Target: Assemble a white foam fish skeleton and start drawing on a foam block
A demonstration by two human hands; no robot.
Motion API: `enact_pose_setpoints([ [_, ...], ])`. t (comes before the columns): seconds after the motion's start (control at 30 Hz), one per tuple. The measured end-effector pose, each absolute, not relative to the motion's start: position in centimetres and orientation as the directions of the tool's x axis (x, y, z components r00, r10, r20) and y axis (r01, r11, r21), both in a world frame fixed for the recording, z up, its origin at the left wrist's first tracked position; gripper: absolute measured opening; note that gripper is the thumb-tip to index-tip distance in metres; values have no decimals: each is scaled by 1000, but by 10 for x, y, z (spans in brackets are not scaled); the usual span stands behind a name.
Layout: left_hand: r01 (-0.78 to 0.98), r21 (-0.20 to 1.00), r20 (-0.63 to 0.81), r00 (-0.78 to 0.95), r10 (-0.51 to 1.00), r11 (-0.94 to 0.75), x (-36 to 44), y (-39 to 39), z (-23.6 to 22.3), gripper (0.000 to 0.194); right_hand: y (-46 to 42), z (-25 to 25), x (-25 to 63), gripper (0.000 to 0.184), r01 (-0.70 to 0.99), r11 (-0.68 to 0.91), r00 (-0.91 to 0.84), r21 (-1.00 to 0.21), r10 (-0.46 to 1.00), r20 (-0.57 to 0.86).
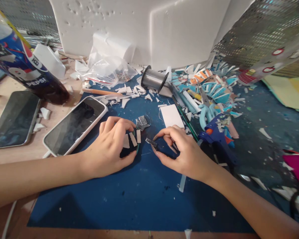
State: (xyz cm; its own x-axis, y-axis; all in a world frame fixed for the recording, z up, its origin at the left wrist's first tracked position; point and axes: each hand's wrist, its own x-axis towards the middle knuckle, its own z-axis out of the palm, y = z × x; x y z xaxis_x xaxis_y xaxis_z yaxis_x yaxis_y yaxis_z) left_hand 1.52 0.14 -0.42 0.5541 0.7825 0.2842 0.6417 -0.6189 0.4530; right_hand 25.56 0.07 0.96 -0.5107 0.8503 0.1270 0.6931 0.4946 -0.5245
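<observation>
On the blue mat (144, 202), my right hand (181, 149) pinches a small dark grey rectangular piece (151, 142) between thumb and fingertip. My left hand (112, 142) rests to the left with its thumb and fingers apart, curved around a few small off-white strips (133, 139). Whether its fingertips touch those strips I cannot tell. Just beyond the two hands lies a little clump of shiny grey pieces (142, 122). A white rectangular card (171, 116) lies behind my right fingers.
Left are two phones (74, 126) and a Pepsi bottle (32, 69). A wire spool (154, 79), a clear plastic bag (109, 71) and white scraps stand behind. Right are a blue glue gun (218, 132), scissors (205, 109) and a blue-and-white scrap pile (219, 88). A white panel (139, 30) closes the back.
</observation>
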Motion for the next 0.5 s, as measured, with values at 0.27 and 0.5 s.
enact_pose_setpoints([
  [0.27, 660, 450, 282, 534, 797, -602, 14, -2, -5, 27, 3, 9, 256, 16, 692, 480, -505, -539, 856, 113],
  [0.5, 657, 444, 293, 536, 792, -609, 16, 0, -5, 25, 4, 14, 255, 17, 697, 429, -495, -575, 868, 46],
])
